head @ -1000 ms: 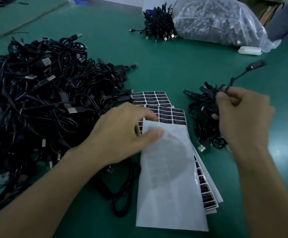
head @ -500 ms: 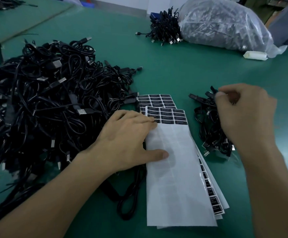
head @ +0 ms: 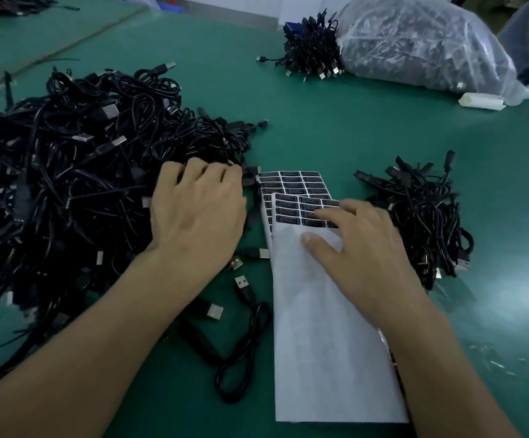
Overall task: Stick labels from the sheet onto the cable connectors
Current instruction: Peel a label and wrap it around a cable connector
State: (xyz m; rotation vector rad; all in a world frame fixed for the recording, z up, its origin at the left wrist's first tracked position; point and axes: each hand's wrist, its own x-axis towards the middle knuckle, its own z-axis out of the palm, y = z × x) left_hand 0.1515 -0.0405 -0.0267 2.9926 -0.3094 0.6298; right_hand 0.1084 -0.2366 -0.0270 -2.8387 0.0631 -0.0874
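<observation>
1. The top label sheet [head: 326, 327] lies flat under the right hand [head: 361, 251] and runs back along that forearm toward the person. Most of it is bare white backing.
2. The black labels [head: 291, 211] left on it sit in a few rows at its far end, under and just beyond the right fingertips.
3. The right hand is spread flat, palm down. Its fingers are nearly straight over the label rows and its thumb presses the white backing. It has hold of nothing.
4. A second sheet [head: 291, 181], full of labels, pokes out from beneath the first, just ahead of the right fingers and beside the left knuckles.
5. The left hand [head: 197, 213] rests on the near edge of the large cable pile [head: 67, 184]. Its fingers bend down among the cables with the tips hidden, so I cannot tell whether it grips one.
6. A loose cable [head: 247, 349] lies coiled between the two forearms. Its USB connector [head: 241, 282] lies just behind the left wrist.
7. A smaller cable heap [head: 424, 216] sits just to the outer side of the right hand.
8. Everything rests on a green table [head: 336, 128].
9. Well beyond both hands, a clear plastic bag [head: 415, 42] lies with a bundle of cables [head: 310, 49] against it and a small white object [head: 481, 101] close by.
</observation>
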